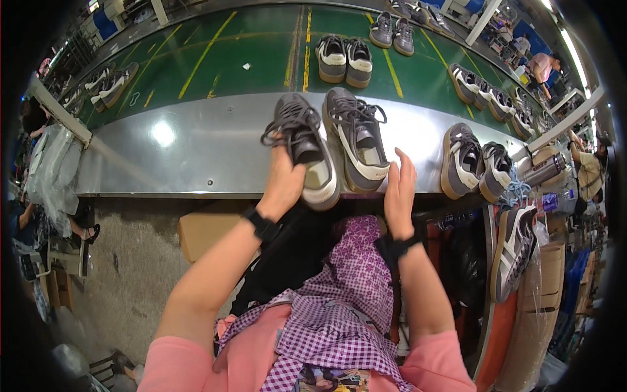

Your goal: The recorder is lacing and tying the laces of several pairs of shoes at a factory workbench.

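Observation:
A grey sneaker with white trim and dark laces point(321, 179) lies on the metal ledge, its heel reaching past the front edge. My left hand point(283, 183) is closed on its left side. Beside it, a matching sneaker point(363, 147) stands toe away from me on the ledge. Along that shoe's right heel, my right hand point(400, 196) is open, fingers stretched out; whether they touch the shoe I cannot tell. Both wrists wear black bands.
Beyond the metal ledge point(176, 157) runs a green belt point(255, 52) with yellow lines and several sneaker pairs, one pair point(345, 60) straight ahead. Another pair point(460, 163) stands right on the ledge. A single sneaker point(514, 251) rests lower right, near a metal flask point(545, 170).

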Demonstrator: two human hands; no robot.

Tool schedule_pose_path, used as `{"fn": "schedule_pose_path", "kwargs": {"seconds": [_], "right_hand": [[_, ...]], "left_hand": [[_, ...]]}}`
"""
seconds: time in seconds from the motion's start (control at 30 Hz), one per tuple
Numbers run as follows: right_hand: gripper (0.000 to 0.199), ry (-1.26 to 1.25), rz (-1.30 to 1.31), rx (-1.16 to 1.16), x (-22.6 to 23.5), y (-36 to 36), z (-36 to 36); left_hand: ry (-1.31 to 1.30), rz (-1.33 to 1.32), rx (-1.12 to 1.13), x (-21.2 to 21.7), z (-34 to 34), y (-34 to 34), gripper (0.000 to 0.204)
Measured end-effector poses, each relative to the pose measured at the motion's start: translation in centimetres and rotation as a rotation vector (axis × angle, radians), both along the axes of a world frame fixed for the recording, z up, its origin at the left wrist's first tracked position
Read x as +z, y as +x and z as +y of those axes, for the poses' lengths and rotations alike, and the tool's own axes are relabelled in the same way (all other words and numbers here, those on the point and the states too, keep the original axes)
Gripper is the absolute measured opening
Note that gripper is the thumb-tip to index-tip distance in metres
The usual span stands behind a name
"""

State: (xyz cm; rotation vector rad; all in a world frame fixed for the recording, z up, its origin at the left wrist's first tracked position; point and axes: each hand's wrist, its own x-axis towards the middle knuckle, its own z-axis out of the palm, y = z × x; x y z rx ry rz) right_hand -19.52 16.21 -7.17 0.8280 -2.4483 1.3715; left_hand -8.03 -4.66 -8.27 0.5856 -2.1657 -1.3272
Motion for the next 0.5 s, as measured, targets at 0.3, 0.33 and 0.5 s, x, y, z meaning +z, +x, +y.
{"fn": "schedule_pose_path", "kwargs": {"seconds": [0.3,0.33,0.5], "right_hand": [[0.087,0.247,-0.669,0.460,1.9,15.2,1.9],[0.092,0.359,-0.728,0.482,2.0,15.3,1.9],[0.095,0.333,-0.673,0.594,0.8,17.9,4.3]], "left_hand": [[-0.316,-0.157,-0.319,0.9,9.0,14.3,0.084],[-0.325,-0.187,-0.370,0.5,8.9,15.1,0.087],[-0.270,-0.299,-0.465,1.0,9.1,17.9,0.090]]}}
